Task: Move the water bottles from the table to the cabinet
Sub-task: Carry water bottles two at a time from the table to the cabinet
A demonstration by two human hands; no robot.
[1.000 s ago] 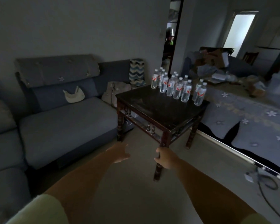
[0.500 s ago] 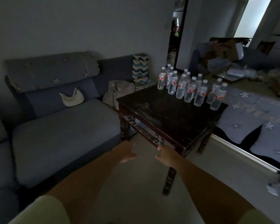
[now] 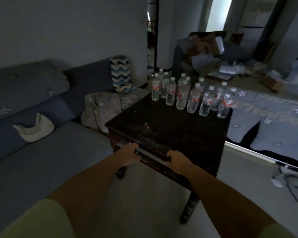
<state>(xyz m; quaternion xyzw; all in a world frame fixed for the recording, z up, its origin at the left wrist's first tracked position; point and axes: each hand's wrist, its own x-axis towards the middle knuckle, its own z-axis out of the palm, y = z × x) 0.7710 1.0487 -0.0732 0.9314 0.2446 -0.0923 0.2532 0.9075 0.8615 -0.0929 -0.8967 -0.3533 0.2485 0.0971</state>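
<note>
Both forearms extended forward, left hand (image 3: pixel 128 156) and right hand (image 3: pixel 177 160) side by side, fingers curled, palms down

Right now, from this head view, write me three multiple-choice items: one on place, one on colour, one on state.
1. Where do the water bottles stand on the table?
A. Along its far edge
B. At its near edge by the hands
C. On the floor under it

2. What colour are the bottle caps?
A. Green
B. White
C. Black

3. What are the left hand and right hand doing?
A. Each lifting a bottle
B. Resting on the sofa
C. Holding the table's near side rail

Answers:
1 A: the bottles cluster at the side farthest from the person.
2 B: every visible cap is white.
3 C: both hands are at the rail under the tabletop's near edge, fingers curled round it, no bottle in either.
</note>
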